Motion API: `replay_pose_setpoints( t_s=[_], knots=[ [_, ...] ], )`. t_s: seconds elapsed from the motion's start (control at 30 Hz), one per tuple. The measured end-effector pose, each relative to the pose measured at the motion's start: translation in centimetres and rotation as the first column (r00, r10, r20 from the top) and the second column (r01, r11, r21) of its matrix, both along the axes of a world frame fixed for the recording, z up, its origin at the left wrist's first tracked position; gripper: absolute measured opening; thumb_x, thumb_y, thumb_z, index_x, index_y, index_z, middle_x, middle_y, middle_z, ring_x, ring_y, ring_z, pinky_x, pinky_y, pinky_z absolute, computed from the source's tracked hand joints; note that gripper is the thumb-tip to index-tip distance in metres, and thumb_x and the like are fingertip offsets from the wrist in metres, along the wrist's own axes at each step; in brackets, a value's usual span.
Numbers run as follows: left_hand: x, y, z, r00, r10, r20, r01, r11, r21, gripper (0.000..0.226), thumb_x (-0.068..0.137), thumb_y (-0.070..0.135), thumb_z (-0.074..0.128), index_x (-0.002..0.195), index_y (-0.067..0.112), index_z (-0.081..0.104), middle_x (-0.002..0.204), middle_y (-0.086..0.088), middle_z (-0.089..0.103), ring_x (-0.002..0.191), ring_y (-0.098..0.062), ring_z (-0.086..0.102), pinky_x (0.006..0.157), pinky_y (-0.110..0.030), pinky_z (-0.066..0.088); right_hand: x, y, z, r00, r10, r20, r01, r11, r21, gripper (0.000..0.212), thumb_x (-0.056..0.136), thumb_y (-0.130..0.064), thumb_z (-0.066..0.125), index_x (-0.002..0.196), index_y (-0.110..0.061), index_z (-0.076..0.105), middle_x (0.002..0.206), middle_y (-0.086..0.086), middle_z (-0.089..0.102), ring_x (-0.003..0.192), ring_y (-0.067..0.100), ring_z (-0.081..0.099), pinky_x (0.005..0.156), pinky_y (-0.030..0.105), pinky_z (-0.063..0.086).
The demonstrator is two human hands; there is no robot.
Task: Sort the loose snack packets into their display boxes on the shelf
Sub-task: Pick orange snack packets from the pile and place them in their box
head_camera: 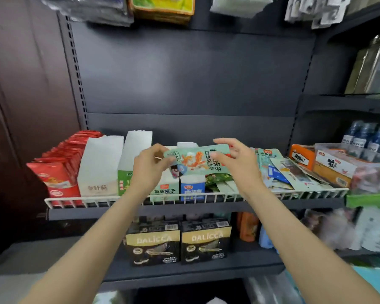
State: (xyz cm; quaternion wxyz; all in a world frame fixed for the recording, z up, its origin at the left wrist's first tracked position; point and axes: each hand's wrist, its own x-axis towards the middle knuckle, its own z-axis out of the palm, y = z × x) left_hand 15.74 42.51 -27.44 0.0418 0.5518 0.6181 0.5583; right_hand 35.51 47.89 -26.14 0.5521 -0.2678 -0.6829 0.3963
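Hands hold a pale green snack packet (198, 162) above the display boxes on a wire-fronted shelf (195, 197).
Left hand (150, 170) pinches the packet's left end between thumb and curled fingers; right hand (237, 160) hovers at its right end, fingers spread, thumb against the packet's front, loose packets (294, 174) piled just beside it.

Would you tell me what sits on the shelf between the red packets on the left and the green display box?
In the head view, a plain white display box stands between the red packets and the green display box, touching both.
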Motion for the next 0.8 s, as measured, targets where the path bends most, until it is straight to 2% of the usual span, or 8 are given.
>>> replay_pose_setpoints(
  t_s=[0.1,0.17,0.33,0.43,0.5,0.6,0.7,0.8],
  knots=[
    [-1.7,-2.4,0.0,0.975,-0.154,0.162,0.16,0.987,-0.026,0.009,0.086,0.017,0.066,0.079,0.018,0.062,0.087,-0.01,0.069,0.07,-0.015,0.062,0.068,-0.025,0.052,-1.7,-1.1,-0.1,0.989,0.145,0.019,-0.14,0.975,-0.171,0.008,0.084,-0.019,0.069,0.09,-0.023,0.066,0.09,-0.013,0.071,0.084,0.004,0.066,0.074,0.027,0.058],
    [-2.7,-3.2,-0.1,0.951,-0.229,0.209,0.249,0.966,-0.074,0.006,0.086,0.019,0.066,0.082,0.017,0.063,0.089,-0.011,0.071,0.074,-0.014,0.063,0.071,-0.026,0.049,-2.9,-1.3,-0.1,0.983,0.181,-0.037,-0.185,0.946,-0.265,0.008,0.084,-0.018,0.069,0.091,-0.02,0.067,0.091,-0.007,0.071,0.079,0.005,0.067,0.068,0.034,0.06],
    [-5.3,-2.9,-0.1,0.922,-0.331,0.203,0.371,0.904,-0.213,0.012,0.079,0.011,0.072,0.087,0.013,0.064,0.085,-0.001,0.074,0.086,-0.02,0.068,0.084,-0.032,0.05,-5.2,0.3,0.7,0.99,0.136,0.047,-0.12,0.959,-0.257,0.012,0.081,-0.019,0.072,0.093,-0.016,0.069,0.089,-0.002,0.072,0.074,0.008,0.068,0.054,0.026,0.055],
    [-5.7,-1.6,-0.1,0.954,-0.297,0.04,0.298,0.922,-0.248,0.011,0.078,0.011,0.074,0.081,0.015,0.064,0.082,0.009,0.07,0.082,-0.011,0.064,0.071,-0.026,0.047,-6.5,1.8,1.1,0.98,0.102,0.171,-0.071,0.981,-0.179,0.007,0.083,-0.02,0.071,0.09,-0.019,0.07,0.086,-0.005,0.072,0.072,0.005,0.067,0.054,0.024,0.055],
    [-6.4,-0.3,-0.3,0.97,-0.162,-0.183,0.119,0.967,-0.223,0.011,0.079,0.022,0.075,0.083,0.021,0.065,0.085,0.011,0.067,0.089,-0.008,0.058,0.073,-0.027,0.043,-7.3,2.4,1.4,0.977,0.065,0.203,-0.042,0.992,-0.119,0.004,0.083,-0.018,0.071,0.086,-0.019,0.07,0.086,-0.005,0.072,0.073,0.004,0.069,0.057,0.026,0.058],
    [-7.9,1.5,-1.1,0.832,0.066,-0.551,-0.179,0.972,-0.153,0.04,0.083,0.035,0.069,0.12,0.027,0.056,0.12,0.007,0.062,0.116,-0.018,0.047,0.091,-0.036,0.034,-8.7,3.4,1.4,0.971,-0.036,0.234,0.03,0.999,0.027,0.005,0.083,-0.018,0.07,0.088,-0.017,0.072,0.087,-0.002,0.073,0.079,0.009,0.07,0.061,0.027,0.059],
    [-8.8,2.1,-2.5,0.845,0.037,-0.533,-0.196,0.949,-0.245,0.071,0.084,0.036,0.067,0.143,0.019,0.03,0.143,-0.002,0.041,0.129,-0.024,0.037,0.101,-0.038,0.032,-10.3,4.1,0.6,0.95,-0.119,0.287,0.084,0.988,0.132,0.009,0.084,-0.02,0.069,0.091,-0.016,0.074,0.084,0.0,0.073,0.081,0.015,0.069,0.066,0.031,0.058],
    [-9.5,2.1,-3.8,0.848,0.023,-0.529,-0.194,0.943,-0.271,0.062,0.087,0.037,0.064,0.139,0.015,0.039,0.135,-0.002,0.051,0.12,-0.021,0.05,0.099,-0.037,0.04,-10.9,4.4,-0.2,0.886,-0.173,0.43,0.065,0.965,0.255,0.02,0.086,-0.021,0.068,0.102,-0.012,0.073,0.093,-0.002,0.072,0.084,0.011,0.066,0.071,0.017,0.052]
  ],
)
